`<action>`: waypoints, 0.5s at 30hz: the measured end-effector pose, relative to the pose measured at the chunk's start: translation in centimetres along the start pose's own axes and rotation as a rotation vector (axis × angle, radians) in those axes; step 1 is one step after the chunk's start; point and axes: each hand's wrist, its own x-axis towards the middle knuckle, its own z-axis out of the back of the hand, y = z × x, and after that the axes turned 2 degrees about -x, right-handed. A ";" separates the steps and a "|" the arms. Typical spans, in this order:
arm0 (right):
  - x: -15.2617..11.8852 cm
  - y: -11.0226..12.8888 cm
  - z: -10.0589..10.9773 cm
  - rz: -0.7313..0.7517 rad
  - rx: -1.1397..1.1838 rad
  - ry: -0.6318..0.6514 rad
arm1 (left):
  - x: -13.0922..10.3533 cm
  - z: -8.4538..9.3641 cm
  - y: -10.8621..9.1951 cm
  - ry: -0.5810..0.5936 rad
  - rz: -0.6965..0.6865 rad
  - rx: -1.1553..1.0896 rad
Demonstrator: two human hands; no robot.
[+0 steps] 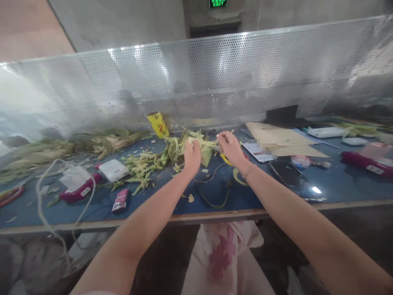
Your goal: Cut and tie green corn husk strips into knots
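Note:
My left hand (193, 156) is closed around a bunch of pale green leaf strips (206, 155), which stick out to its right. To the right, my right hand (231, 148) is held in a pinch near the tips of the strips. What lies between its fingertips is too small to make out. More green leaf strips (145, 166) lie heaped on the blue tabletop (167, 203), to the left of my left hand. A yellow-handled tool (225, 159), partly hidden, rests below my right hand.
A yellow packet (159, 125) stands behind the heap. At left are a white device (114, 170), tissue pack (76, 188), pink box (120, 200) and looped white cable (38, 192). Right are brown paper (276, 135) and a phone (294, 180). A perforated metal screen (208, 78) closes the back.

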 end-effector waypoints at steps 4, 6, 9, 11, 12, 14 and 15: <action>0.0 -0.1 -0.3 0.008 -0.045 0.055 | 0.0 -0.7 0.3 0.117 0.112 -0.085; -0.1 0.0 -0.3 0.048 -0.077 0.089 | 0.1 -0.9 0.5 0.108 0.166 -0.112; -0.2 0.2 -0.3 0.084 -0.092 0.133 | 0.4 -0.9 0.7 0.124 0.207 -0.057; -0.3 0.2 -0.2 0.101 -0.105 0.129 | 0.6 -0.7 0.8 0.168 0.184 0.012; -0.3 0.3 -0.1 0.112 -0.118 0.118 | 0.7 -0.6 0.8 0.184 0.170 0.041; -0.3 0.4 0.0 0.137 -0.150 0.088 | 1.0 -0.4 1.0 0.211 0.145 0.084; -0.3 0.4 0.0 0.142 -0.164 0.077 | 1.1 -0.3 1.1 0.219 0.130 0.100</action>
